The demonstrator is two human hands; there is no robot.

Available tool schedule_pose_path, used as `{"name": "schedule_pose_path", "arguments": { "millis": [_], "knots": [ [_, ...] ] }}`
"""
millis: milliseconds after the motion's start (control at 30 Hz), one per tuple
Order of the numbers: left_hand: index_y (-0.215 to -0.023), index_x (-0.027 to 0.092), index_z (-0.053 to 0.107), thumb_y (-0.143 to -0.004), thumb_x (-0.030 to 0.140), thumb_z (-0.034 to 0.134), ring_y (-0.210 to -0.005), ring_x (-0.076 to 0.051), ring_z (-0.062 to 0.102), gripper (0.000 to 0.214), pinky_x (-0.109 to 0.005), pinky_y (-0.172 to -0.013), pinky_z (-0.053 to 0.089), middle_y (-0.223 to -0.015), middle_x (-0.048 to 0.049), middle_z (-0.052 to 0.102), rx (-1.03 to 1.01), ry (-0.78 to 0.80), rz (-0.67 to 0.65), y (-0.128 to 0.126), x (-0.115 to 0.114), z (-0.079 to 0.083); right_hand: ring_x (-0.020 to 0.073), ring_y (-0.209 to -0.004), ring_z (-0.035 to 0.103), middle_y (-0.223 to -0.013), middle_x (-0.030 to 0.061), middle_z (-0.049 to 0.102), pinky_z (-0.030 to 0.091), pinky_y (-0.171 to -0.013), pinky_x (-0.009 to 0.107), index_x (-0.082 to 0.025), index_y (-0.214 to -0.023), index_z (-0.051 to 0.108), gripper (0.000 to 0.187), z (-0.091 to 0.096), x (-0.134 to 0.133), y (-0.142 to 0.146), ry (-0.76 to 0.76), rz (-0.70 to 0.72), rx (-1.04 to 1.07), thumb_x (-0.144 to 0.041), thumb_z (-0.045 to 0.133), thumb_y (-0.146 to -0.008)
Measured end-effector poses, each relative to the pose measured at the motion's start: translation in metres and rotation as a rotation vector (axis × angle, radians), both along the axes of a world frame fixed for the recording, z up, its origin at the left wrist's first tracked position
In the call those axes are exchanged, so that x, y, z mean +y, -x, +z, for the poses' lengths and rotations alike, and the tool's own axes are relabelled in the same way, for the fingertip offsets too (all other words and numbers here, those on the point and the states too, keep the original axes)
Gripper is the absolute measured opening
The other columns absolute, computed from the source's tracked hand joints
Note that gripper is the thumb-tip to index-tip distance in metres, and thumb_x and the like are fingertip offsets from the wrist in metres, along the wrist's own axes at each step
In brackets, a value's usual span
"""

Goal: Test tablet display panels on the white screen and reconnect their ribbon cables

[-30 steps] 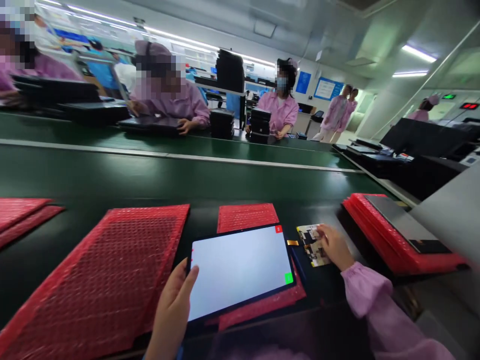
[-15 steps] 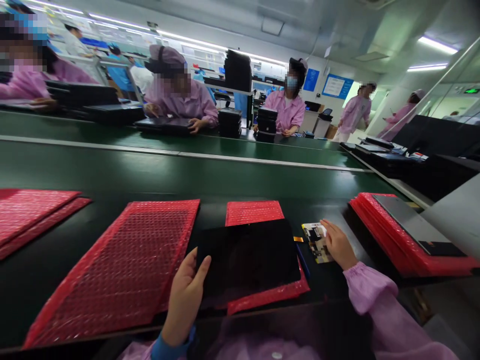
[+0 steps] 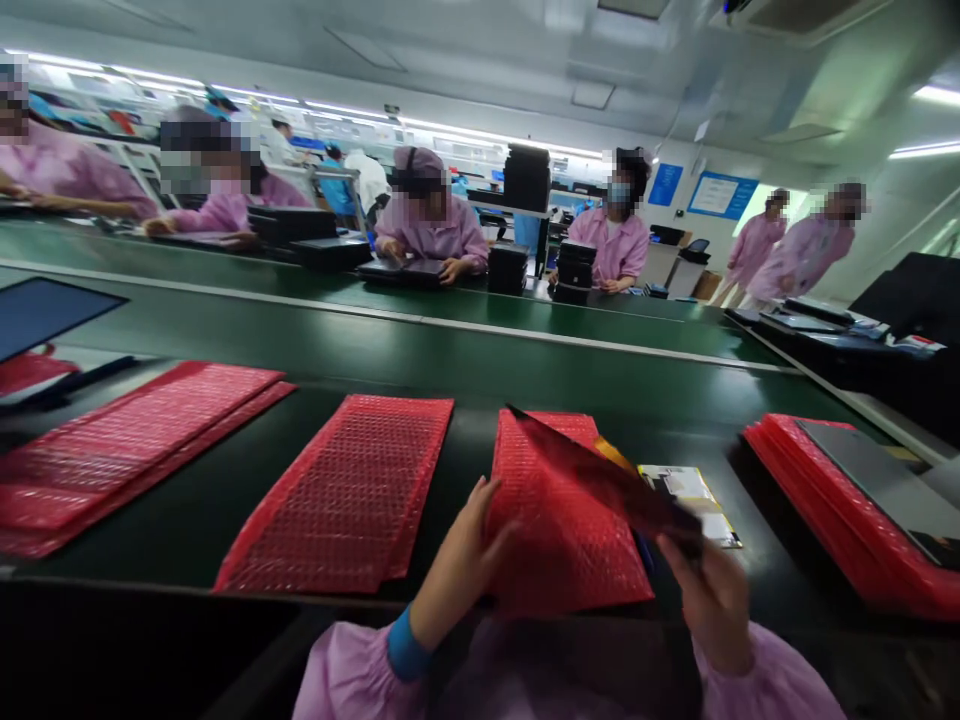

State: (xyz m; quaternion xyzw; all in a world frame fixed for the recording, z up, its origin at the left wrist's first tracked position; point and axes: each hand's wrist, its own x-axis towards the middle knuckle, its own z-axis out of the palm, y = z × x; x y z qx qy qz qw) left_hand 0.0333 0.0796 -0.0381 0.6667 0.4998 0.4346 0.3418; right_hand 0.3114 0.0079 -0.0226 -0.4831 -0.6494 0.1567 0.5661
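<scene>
My right hand grips one end of a dark, thin screen panel, which is tilted nearly edge-on. An orange flex cable shows along its far side. Beneath the panel lies a red bubble-wrap bag. My left hand is at the left edge of this bag, fingers apart and slightly blurred, holding nothing; whether it touches the bag I cannot tell. Right of the panel, a flat part with white and yellow patches, like a battery pack, lies on the dark mat, partly covered by the panel.
More red bubble-wrap bags lie to the left, with another pair beyond. At right a pile of red bags carries a grey panel. Co-workers in pink sit across the green conveyor. A blue-grey panel shows far left.
The screen panel has turned from facing me to edge-on. It has left my left hand for my right hand, which was on the patched part before. The camera view has swung left.
</scene>
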Motion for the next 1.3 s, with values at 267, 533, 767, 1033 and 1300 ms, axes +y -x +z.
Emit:
{"name": "schedule_pose_path", "arguments": {
  "millis": [267, 533, 767, 1033, 1300],
  "knots": [
    [-0.122, 0.018, 0.063, -0.085, 0.03, 0.055, -0.142, -0.032, 0.031, 0.04, -0.056, -0.116, 0.025, -0.143, -0.0144, 0.051, 0.178, -0.034, -0.061, 0.0, -0.009, 0.012, 0.0236, -0.131, 0.045, -0.139, 0.004, 0.053, 0.036, -0.112, 0.05, -0.031, -0.141, 0.046, 0.042, -0.022, 0.03, 0.006, -0.026, 0.338, -0.625, -0.02, 0.04, -0.101],
    [-0.119, 0.016, 0.062, -0.078, 0.023, 0.056, -0.068, -0.02, 0.068, 0.042, -0.029, -0.064, 0.054, -0.086, -0.0064, 0.072, -0.011, 0.256, -0.334, -0.044, 0.031, 0.035, 0.0265, -0.072, 0.066, -0.075, 0.0058, 0.068, 0.054, -0.066, 0.039, -0.017, -0.097, 0.062, 0.014, 0.007, 0.036, 0.045, 0.388, 0.248, -0.621, -0.024, 0.066, -0.085],
    [-0.12, 0.014, 0.058, -0.067, 0.01, 0.059, -0.059, -0.013, 0.057, 0.053, -0.021, -0.053, 0.046, -0.069, 0.0027, 0.058, -0.089, 0.323, -0.339, -0.068, 0.049, 0.014, 0.0149, -0.05, 0.056, -0.061, -0.0057, 0.061, 0.037, -0.045, 0.023, -0.019, -0.081, 0.059, 0.027, 0.02, 0.064, 0.063, 0.584, 0.319, -0.568, -0.008, 0.08, -0.066],
    [-0.12, 0.011, 0.057, -0.07, 0.009, 0.057, -0.052, -0.011, 0.054, 0.051, -0.022, -0.049, 0.044, -0.068, 0.0045, 0.055, -0.14, 0.323, -0.32, -0.066, 0.047, 0.009, 0.0198, -0.063, 0.062, -0.068, -0.0023, 0.064, 0.045, -0.059, 0.028, -0.021, -0.09, 0.06, 0.015, 0.007, 0.047, 0.055, 0.517, 0.144, -0.592, -0.018, 0.07, -0.078],
    [-0.123, 0.012, 0.053, -0.077, 0.015, 0.056, -0.068, -0.014, 0.059, 0.046, -0.027, -0.068, 0.047, -0.073, 0.0026, 0.058, -0.213, 0.208, -0.135, -0.061, 0.053, 0.006, 0.036, -0.09, 0.061, -0.102, 0.0211, 0.063, 0.048, -0.078, 0.052, -0.001, -0.144, 0.029, 0.061, -0.021, 0.03, -0.017, 0.417, -0.305, -0.585, -0.032, 0.031, -0.092]
  ]
}}
